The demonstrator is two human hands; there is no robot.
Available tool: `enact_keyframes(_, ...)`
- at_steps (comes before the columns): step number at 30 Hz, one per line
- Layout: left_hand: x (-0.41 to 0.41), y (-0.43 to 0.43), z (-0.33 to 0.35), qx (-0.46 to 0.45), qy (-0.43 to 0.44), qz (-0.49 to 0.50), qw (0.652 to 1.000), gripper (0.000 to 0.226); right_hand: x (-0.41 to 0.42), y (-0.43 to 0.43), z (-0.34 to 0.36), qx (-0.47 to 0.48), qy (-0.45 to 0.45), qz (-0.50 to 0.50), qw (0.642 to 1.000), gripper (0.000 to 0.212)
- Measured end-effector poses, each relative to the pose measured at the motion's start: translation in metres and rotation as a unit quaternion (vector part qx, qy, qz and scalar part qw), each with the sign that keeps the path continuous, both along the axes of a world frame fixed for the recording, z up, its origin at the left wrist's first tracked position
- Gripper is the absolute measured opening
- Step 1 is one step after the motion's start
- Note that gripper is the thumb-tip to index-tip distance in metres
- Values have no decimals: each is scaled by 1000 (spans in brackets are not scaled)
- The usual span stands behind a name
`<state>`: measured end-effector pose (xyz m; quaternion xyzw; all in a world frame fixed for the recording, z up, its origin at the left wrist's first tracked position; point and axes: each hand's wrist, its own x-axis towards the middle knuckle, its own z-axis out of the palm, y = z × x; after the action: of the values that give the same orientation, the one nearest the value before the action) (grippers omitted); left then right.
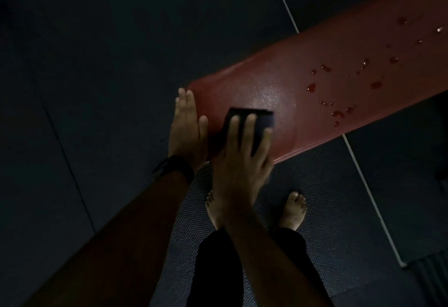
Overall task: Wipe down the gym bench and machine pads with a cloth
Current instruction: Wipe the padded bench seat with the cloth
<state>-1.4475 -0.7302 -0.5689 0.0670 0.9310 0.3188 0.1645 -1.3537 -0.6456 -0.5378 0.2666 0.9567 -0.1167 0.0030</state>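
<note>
While the left hand [188, 124] lies flat with straight, closed fingers against the rounded end of the red bench pad [339, 64], thumb resting on its top edge, the right hand [242, 156] reaches in from the lower centre of the frame and presses down with spread, nearly straight fingers on a dark folded cloth [263, 119]. Neither hand curls round anything. A dark band [175, 168] circles the left wrist. The pad runs from the centre to the upper right, glossy near the cloth, with scattered droplets [339, 112] farther right. The cloth sits on the pad's near end, under the right fingers, just right of the left hand.
</note>
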Motion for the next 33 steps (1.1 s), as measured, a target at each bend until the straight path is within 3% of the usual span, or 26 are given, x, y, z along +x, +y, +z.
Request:
enact_keyframes(4, -3, -6, -6, -60, 0, -33, 998, 78, 8, -3, -9, -3, 25, 157, 987, 68)
enact_keyframes(6, -1, -10, -5, -72, 13, -48, 996, 75, -14, 35, -9, 31, 21, 174, 984, 66)
enact_keyframes(11, 3, -2, 4, -65, 15, -29, 997, 72, -18, 85, -5, 32, -17, -71, 997, 63)
enact_keyframes(14, 3, 5, 5, -45, 9, -9, 999, 73, 15, 28, -6, 27, -6, -95, 995, 60)
enact_keyframes(17, 0, 9, 5, -33, 2, -5, 999, 76, 22, -4, -3, -34, 9, 29, 999, 71)
enact_keyframes(21, 0, 13, 6, -64, 17, -15, 998, 73, -30, 65, -4, 31, -2, 211, 977, 70)
enact_keyframes(22, 0, 15, 7, -81, 28, -13, 996, 70, -40, 88, -4, 29, -33, 196, 980, 70)
enact_keyframes(24, -1, 21, 8, -125, 61, -19, 990, 66, -47, 126, -2, 7, -78, 61, 995, 73)
enact_keyframes(26, -3, 34, 10, -147, 85, -35, 985, 63, -40, 128, 0, 29, -54, -77, 995, 74)
enact_keyframes(27, -6, 42, 10, -148, 88, -32, 985, 62, -33, 115, 0, 49, -40, -101, 993, 74)
enact_keyframes(30, -19, 69, 10, -158, 66, 5, 985, 62, -11, 68, -5, 57, -18, -31, 998, 69)
enact_keyframes(33, -24, 79, 4, -197, 75, 5, 977, 60, -18, 72, -12, 46, 23, 137, 989, 65)
